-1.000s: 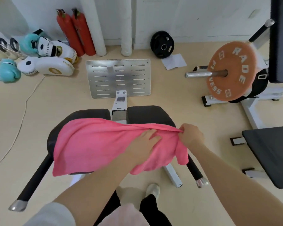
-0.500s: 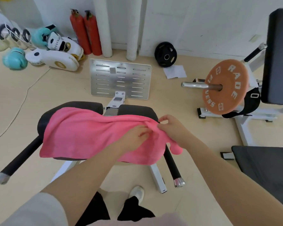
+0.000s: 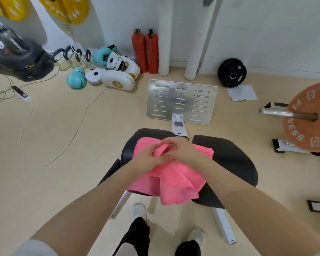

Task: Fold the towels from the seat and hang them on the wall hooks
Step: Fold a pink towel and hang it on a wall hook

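While over the seat (image 3: 227,159), both hands apparently pinch the bunched pink towel (image 3: 175,182).

Both bare forearms reach forward and converge. The left hand (image 3: 149,159) and right hand (image 3: 183,151) meet, touching, knuckles up. Their fingers (image 3: 166,145) curl inward, pinching closed on pink cloth.

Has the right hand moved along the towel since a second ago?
Yes. The right hand went from the seat's right side to its middle gap, meeting the left hand on the towel.
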`<state>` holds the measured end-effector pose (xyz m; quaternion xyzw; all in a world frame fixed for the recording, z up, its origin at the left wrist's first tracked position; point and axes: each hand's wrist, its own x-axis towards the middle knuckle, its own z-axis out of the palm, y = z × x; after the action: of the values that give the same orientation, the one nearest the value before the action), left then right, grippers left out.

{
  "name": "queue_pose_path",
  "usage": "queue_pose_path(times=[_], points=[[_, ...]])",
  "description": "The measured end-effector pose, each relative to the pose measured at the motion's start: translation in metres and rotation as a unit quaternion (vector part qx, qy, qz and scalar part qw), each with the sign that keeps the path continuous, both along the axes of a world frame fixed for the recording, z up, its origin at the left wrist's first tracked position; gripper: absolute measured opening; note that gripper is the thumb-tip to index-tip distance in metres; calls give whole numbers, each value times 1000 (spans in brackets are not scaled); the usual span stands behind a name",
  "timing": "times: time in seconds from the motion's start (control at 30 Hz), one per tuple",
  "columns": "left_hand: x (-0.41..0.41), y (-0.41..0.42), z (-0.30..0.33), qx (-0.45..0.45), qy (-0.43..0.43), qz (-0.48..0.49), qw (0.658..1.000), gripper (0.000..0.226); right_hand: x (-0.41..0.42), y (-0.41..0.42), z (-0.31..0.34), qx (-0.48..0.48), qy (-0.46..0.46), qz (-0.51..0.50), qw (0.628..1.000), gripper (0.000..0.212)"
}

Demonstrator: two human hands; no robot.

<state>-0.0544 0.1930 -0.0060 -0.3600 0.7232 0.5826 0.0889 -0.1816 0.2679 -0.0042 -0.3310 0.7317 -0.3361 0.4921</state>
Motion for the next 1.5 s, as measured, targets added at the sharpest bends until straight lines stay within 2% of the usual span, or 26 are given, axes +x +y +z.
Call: queue_pose_path(times=[0.07,0.1,0.17,0.33,0.43,0.5,0.6,0.67,0.7,0.77,0.83,0.87,1.0,1.1,1.17,1.27,1.33,1.37,1.4,1.47,1.5], points=[[9,-29,-10,-60,-25,-30,997,49,5,-23,-15,30,169,73,982,30],[11,-42,-14,-87,-29,-35,995,48,7,-30,-20,62,225,97,967,27],[16,-65,-29,-123,-22,-37,991,44,12,-38,-30,103,267,92,954,27],[3,-97,-42,-157,-5,-14,987,36,21,-37,-44,98,299,19,949,28],[-12,-107,-46,-129,-3,-89,988,32,27,-42,-42,117,394,35,911,32],[-19,-110,-51,-122,0,-133,984,25,30,-50,-45,93,356,27,930,38],[-22,-116,-56,-110,18,-117,987,22,33,-59,-47,89,222,8,971,41],[-21,-121,-58,-124,19,-88,988,22,36,-60,-49,113,238,27,964,36],[-21,-125,-64,-161,8,-88,983,23,36,-60,-50,126,257,38,957,33],[-18,-133,-79,-235,-73,-135,960,33,35,-61,-47,150,256,46,954,33],[-14,-136,-90,-241,-153,-194,939,45,31,-60,-43,179,229,57,955,39],[-12,-134,-92,-229,-161,-205,938,49,28,-58,-41,189,228,66,953,41],[-14,-122,-82,-204,-107,-162,960,37,19,-48,-36,202,231,47,950,29],[-14,-112,-73,-141,-29,-200,969,44,17,-45,-33,199,200,34,959,15],[-12,-106,-67,-97,6,-220,971,39,19,-41,-30,190,185,28,964,17],[-10,-103,-63,-101,30,-139,985,31,22,-32,-21,169,118,-25,978,28],[-11,-106,-59,-88,29,-36,995,25,23,-27,-16,134,102,-38,985,15],[-12,-108,-55,-46,30,21,998,24,23,-26,-14,121,119,-29,985,10],[-12,-110,-50,14,30,67,997,23,24,-25,-11,108,131,-19,985,18],[-14,-109,-37,139,30,107,984,18,28,-23,-5,55,114,-13,992,28],[-14,-107,-31,194,34,110,974,13,30,-23,-1,18,89,-10,996,23]])
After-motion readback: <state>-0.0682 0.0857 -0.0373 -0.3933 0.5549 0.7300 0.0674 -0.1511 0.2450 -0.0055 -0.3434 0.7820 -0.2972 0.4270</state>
